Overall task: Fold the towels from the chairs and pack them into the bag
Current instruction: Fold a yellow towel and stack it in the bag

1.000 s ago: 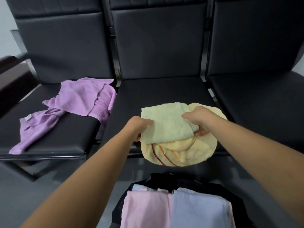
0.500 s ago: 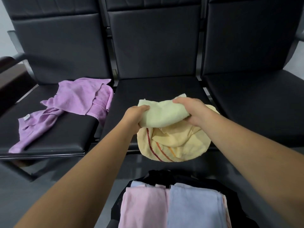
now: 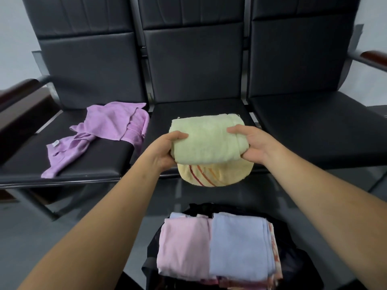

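A folded pale green towel (image 3: 206,139) is held above the front edge of the middle chair seat (image 3: 199,107). My left hand (image 3: 165,151) grips its left end and my right hand (image 3: 251,146) grips its right end. Under it lies a yellow towel with red and orange stripes (image 3: 213,174), hanging over the seat edge. A crumpled purple towel (image 3: 100,132) lies on the left chair seat (image 3: 109,162). Below, the black bag (image 3: 293,260) holds a folded pink towel (image 3: 184,245) and a folded light blue towel (image 3: 238,243) side by side.
Three black chairs stand in a row; the right seat (image 3: 318,126) has nothing on it. Dark wooden armrests (image 3: 18,101) flank the row at far left and at far right (image 3: 374,57). Grey floor (image 3: 52,231) surrounds the bag.
Both hands have lifted the green towel off the yellow towel and turned it flat side up, holding it by its two ends. The view has pulled back slightly.
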The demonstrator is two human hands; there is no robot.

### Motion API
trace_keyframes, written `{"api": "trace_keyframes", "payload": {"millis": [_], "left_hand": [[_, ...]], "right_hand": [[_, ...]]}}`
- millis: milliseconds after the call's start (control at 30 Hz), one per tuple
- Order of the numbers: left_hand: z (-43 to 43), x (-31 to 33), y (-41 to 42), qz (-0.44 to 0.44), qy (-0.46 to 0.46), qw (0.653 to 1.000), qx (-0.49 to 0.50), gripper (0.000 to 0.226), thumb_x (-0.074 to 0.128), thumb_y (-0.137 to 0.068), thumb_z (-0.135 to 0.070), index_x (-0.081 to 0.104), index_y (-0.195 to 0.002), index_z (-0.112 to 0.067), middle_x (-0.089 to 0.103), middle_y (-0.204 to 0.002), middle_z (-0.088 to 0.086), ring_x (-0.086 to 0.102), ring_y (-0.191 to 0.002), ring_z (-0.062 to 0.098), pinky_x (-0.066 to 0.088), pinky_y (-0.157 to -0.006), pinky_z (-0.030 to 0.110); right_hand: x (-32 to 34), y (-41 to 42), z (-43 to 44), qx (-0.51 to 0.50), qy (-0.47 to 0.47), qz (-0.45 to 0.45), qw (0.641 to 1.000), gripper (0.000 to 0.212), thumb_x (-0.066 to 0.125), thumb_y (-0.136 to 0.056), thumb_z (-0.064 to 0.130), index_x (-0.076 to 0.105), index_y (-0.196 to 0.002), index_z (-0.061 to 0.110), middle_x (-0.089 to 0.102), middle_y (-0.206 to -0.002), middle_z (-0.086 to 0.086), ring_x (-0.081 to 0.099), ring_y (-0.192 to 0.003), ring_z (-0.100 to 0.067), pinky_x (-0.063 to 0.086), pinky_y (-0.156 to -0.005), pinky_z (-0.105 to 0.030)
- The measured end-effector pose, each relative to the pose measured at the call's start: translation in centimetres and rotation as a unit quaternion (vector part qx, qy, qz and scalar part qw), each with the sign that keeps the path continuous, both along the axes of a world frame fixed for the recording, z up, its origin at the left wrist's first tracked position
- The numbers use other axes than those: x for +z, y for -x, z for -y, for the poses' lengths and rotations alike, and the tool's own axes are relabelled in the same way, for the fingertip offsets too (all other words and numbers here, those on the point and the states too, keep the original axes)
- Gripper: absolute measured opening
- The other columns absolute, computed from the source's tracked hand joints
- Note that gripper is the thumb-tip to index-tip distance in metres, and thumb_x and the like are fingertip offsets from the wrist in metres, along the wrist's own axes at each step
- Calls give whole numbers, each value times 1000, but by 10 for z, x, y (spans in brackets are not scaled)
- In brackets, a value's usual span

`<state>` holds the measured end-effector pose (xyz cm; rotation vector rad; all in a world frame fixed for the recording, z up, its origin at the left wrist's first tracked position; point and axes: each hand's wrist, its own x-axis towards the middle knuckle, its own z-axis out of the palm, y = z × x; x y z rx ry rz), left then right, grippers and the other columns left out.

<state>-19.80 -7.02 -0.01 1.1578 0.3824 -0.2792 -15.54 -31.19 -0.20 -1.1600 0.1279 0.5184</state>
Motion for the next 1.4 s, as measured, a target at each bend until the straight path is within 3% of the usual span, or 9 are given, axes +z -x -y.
{"api": "trace_keyframes", "payload": {"millis": [100,267,467,700,900,967,1100,1200,1400], "left_hand": [[2,-22,33,-16,-10,999,-30,39,65,-87,-5,63,-126,-6,74,-115,12,72,-101,31,60,-76,43],[4,-61,80,-48,-29,998,-42,43,69,-90,-19,62,-132,-13,72,-122,12,69,-111,33,58,-83,46],[-19,-105,123,-102,-98,990,-8,35,68,-92,-19,65,-125,-8,74,-116,14,69,-110,35,55,-93,49],[-38,-169,154,-143,-165,976,-8,36,63,-93,-8,63,-129,-12,70,-120,15,68,-107,35,58,-84,44],[-49,-211,148,-141,-230,963,-15,24,63,-94,-11,69,-117,-7,73,-111,13,70,-102,33,57,-94,50],[-48,-214,141,-138,-318,937,-36,7,65,-92,-13,70,-95,-8,72,-101,9,68,-96,29,56,-90,40],[-48,-199,125,-116,-429,895,-41,14,62,-90,-15,55,-79,-10,50,-80,13,47,-75,30,32,-67,31],[-45,-168,107,-69,-447,891,-42,11,56,-92,-17,64,-90,-10,62,-81,4,53,-70,21,42,-62,29],[-19,-86,45,85,-431,896,-61,7,63,-93,-16,68,-96,-14,73,-90,2,70,-85,17,58,-84,36]], "right_hand": [[-13,32,7,-5,56,-24,998,38,80,-85,25,69,-120,12,76,-115,-10,72,-108,-30,56,-97,-48],[-57,77,1,-21,101,-29,994,30,76,-90,14,67,-118,7,78,-107,-10,74,-98,-28,60,-79,-42],[-115,122,-17,17,122,-82,989,32,70,-90,-1,68,-122,6,75,-113,-17,70,-106,-35,57,-87,-46],[-197,145,-48,45,234,-129,963,33,62,-88,-15,67,-117,0,71,-116,-23,69,-105,-40,55,-95,-56],[-229,137,-59,31,302,-105,947,24,67,-86,-11,65,-104,6,71,-102,-16,70,-96,-35,58,-88,-48],[-234,131,-58,40,390,-82,916,13,63,-85,-5,60,-87,7,67,-89,-14,67,-83,-33,59,-78,-50],[-210,111,-53,62,524,-31,849,2,55,-87,6,57,-87,5,69,-87,-18,68,-71,-32,49,-48,-28],[-167,85,-51,83,518,1,851,8,55,-91,8,60,-86,3,70,-89,-17,67,-69,-27,51,-54,-28],[-65,32,-36,126,493,55,859,17,54,-100,11,60,-109,-1,69,-95,-13,69,-78,-24,58,-72,-35]]}}
